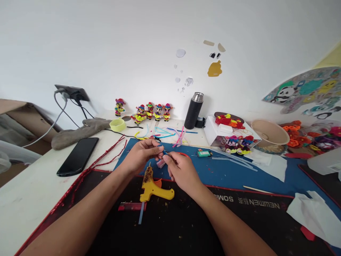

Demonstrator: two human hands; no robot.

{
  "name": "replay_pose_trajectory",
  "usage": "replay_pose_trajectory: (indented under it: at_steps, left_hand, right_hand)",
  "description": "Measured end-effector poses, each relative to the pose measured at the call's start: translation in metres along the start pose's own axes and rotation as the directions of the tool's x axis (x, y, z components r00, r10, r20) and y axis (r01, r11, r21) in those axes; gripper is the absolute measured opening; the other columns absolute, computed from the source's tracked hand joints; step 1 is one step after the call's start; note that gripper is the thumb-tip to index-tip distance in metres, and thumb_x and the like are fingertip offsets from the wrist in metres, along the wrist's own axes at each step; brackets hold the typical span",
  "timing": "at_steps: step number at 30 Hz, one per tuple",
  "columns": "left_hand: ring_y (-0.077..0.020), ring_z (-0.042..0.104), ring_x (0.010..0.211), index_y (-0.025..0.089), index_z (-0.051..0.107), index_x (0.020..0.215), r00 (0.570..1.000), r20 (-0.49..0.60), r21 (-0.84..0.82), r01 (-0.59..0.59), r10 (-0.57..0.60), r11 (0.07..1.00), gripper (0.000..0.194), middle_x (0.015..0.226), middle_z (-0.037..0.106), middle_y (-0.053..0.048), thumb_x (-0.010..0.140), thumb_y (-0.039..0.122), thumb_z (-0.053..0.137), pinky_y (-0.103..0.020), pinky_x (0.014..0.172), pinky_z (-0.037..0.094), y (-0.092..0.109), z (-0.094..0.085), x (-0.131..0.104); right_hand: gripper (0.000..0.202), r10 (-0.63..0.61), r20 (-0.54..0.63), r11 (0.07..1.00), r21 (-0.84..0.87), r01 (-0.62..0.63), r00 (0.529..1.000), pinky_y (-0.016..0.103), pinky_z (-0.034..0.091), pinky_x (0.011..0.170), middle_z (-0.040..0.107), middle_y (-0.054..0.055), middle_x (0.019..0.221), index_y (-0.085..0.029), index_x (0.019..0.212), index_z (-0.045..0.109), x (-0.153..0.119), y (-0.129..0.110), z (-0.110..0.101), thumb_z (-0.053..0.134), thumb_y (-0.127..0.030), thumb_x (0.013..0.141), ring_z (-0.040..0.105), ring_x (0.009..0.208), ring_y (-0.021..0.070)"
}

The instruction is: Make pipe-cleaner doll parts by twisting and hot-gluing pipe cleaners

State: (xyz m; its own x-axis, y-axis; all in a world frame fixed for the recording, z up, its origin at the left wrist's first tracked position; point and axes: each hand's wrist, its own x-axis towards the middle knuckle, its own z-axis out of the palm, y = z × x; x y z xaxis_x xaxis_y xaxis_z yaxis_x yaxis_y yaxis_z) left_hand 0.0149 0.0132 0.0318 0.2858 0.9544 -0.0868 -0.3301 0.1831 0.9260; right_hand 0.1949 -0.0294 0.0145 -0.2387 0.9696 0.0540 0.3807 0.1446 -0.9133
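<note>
Both hands meet above the blue mat (226,169), near the middle of the view. A small blue piece (163,150) is pinched between the fingertips of my left hand (144,153). My right hand (182,170) closes its thumb and fingers on the other end of that blue piece. Most of the piece is covered by fingers, so its shape is unclear. Just below the hands lies a yellow glue gun (154,190) with a clear glue stick (141,213) sticking out of it. A pinkish item (161,163) and red-orange handles (183,155) show behind the fingers.
A black phone (78,156) and red tinsel stems (106,153) lie left. Small figures (158,112), yellow tape (117,125) and a black flask (194,111) stand at the back. Right are a white box (213,131), a bowl (270,131), glue sticks (234,158) and tissue (314,217).
</note>
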Motion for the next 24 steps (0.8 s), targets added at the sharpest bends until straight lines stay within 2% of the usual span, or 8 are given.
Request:
replay_pose_trajectory:
  at_steps: [3,8,14,24]
  left_hand:
    - [-0.0131,0.066,0.055,0.014,0.071,0.072,1.0,-0.012,-0.029,0.017,-0.018,0.999,0.038,0.06,0.073,-0.004,0.058,0.031,0.101,-0.021,0.053,0.049,-0.0005,-0.0001,-0.0001]
    - [-0.0123,0.064,0.052,0.014,0.07,0.072,0.999,-0.023,-0.062,0.037,-0.038,0.997,0.039,0.06,0.073,-0.004,0.056,0.03,0.102,-0.021,0.052,0.05,-0.001,0.0001,0.0009]
    - [-0.0127,0.065,0.054,0.014,0.071,0.073,1.0,-0.019,-0.088,0.023,-0.024,0.996,0.039,0.06,0.073,-0.004,0.057,0.029,0.102,-0.02,0.053,0.051,-0.0007,0.0,0.0009]
    - [-0.0129,0.065,0.053,0.014,0.069,0.074,1.0,-0.006,-0.086,0.014,-0.014,0.996,0.038,0.059,0.073,-0.004,0.058,0.028,0.101,-0.02,0.052,0.05,0.0008,0.0006,0.0002]
  right_hand:
    - [0.034,0.054,0.042,0.988,0.146,-0.06,0.998,0.024,0.035,0.047,0.055,-0.006,0.051,-0.022,0.091,0.066,0.0008,-0.0003,0.0003,0.05,-0.047,0.107,0.049,0.041,0.0113]
    - [0.039,0.035,0.038,0.987,0.156,-0.041,0.999,0.023,0.036,0.046,0.053,-0.006,0.047,-0.02,0.087,0.068,0.0015,-0.0008,0.0,0.048,-0.047,0.107,0.047,0.039,0.0103]
    - [0.037,0.114,0.1,0.917,0.372,-0.143,0.988,0.022,0.033,0.04,0.053,-0.007,0.048,-0.02,0.087,0.067,0.0034,-0.0013,0.0007,0.058,-0.053,0.101,0.045,0.037,0.0093]
    - [0.04,0.113,0.136,0.884,0.438,-0.162,0.984,0.021,0.033,0.039,0.05,-0.008,0.046,-0.017,0.091,0.074,0.0036,-0.0019,-0.0006,0.061,-0.054,0.097,0.044,0.036,0.0087]
